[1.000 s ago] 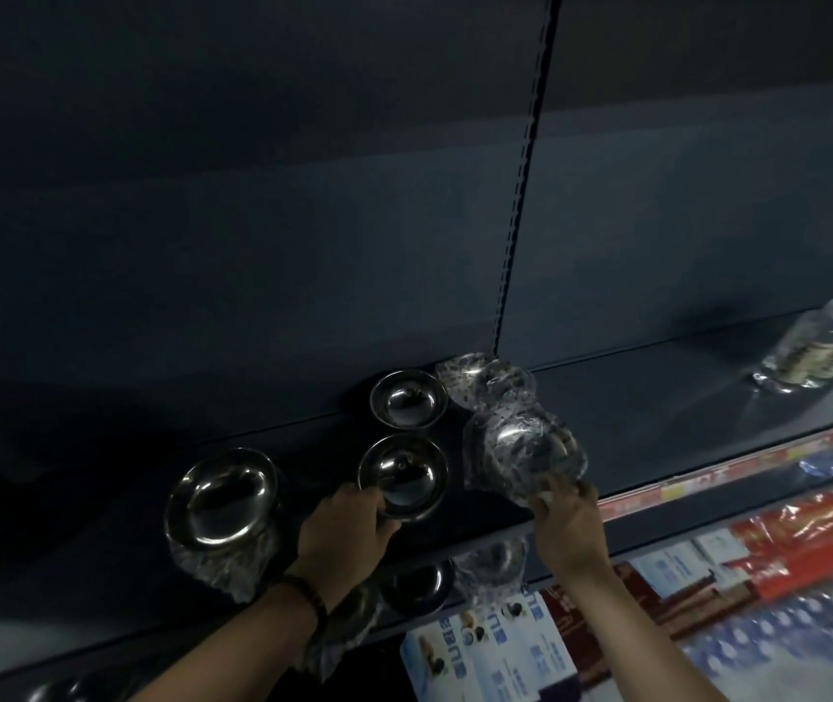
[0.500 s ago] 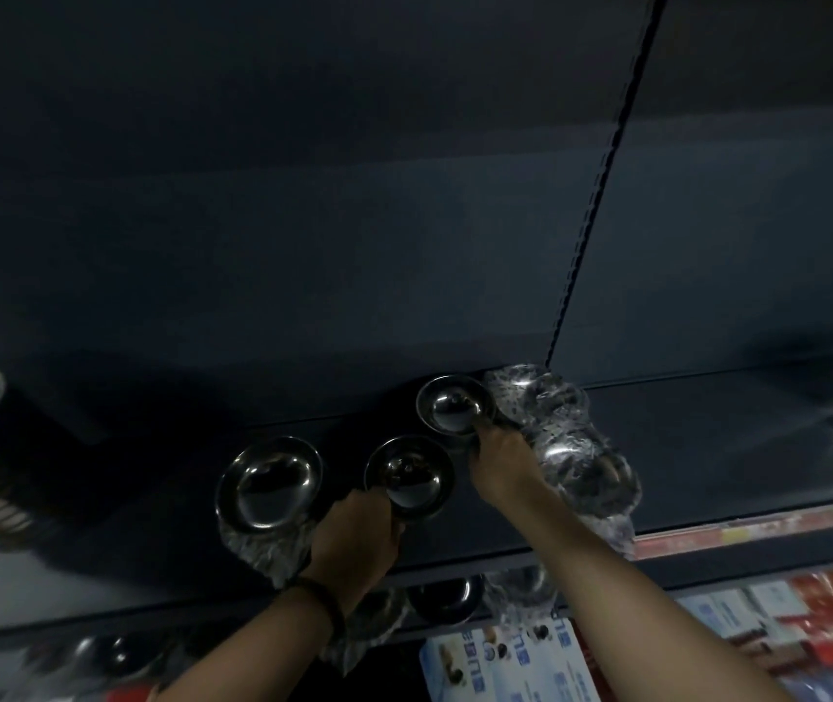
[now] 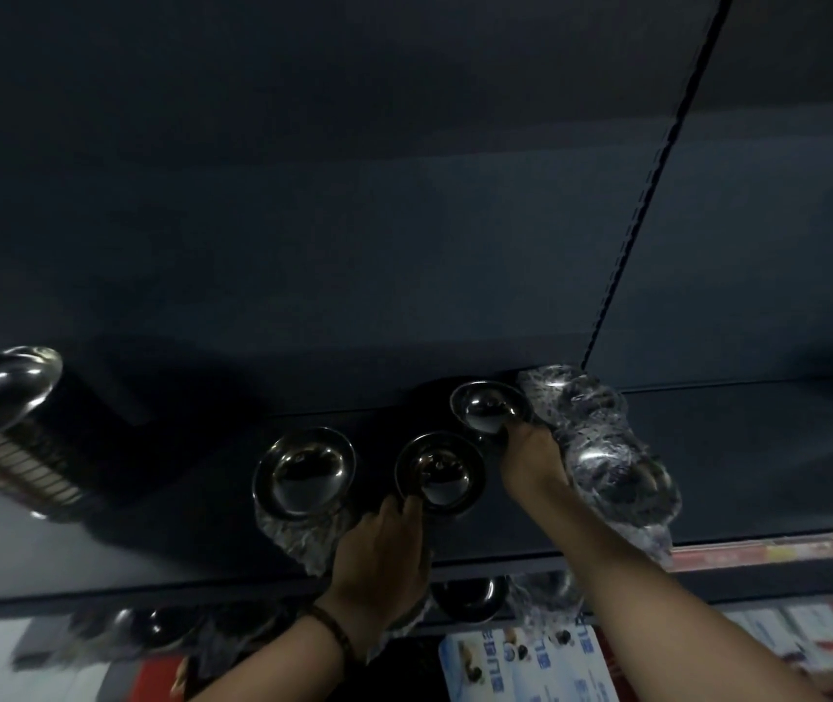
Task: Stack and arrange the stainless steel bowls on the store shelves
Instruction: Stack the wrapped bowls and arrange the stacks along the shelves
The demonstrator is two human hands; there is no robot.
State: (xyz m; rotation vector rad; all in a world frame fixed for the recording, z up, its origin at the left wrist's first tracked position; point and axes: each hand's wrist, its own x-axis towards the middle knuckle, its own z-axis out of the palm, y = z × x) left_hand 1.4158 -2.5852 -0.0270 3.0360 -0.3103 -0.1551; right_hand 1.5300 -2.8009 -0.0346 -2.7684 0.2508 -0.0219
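Though labels (image 3: pixel 531 661) blur unreadably, left fingers (image 3: pixel 410 509) grip front bowl (image 3: pixel 447 468), right fingers (image 3: pixel 518 432) rear bowl (image 3: pixel 485 405).

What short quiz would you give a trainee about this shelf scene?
1. True or false: the right hand grips the rear bowl by its rim.
2. The left hand grips: A the centre bowl; B a bottle; C a price tag.
3. Fill in: the bowl stack to the right of the right hand is wrapped in clear ____.
Key: 1 true; 2 A; 3 plastic.
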